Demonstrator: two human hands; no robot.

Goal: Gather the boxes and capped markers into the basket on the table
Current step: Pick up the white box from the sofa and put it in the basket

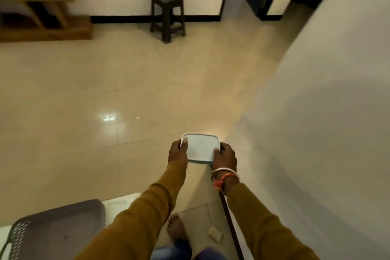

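**Surfaces and finishes from my feed**

I see a box (200, 147) of smooth plastic, its pale lid matt with a soft sheen. The floor (105, 82) is glossy tile, mirroring a lamp. The basket (57, 230) looks like matt grey plastic with perforated walls. My sleeves (143, 213) are soft mustard cloth. The stool (167, 13) reads as dark, dull moulded plastic; the shelf (42, 19) is bare wood. A bangle (223, 172) glints like metal.

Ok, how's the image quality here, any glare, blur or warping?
Head view: dim, warm light; a bright glare patch on the glossy floor; wide-angle bending at the wall on the right; edges soft, the stool slightly blurred; the box in both hands is fairly sharp.
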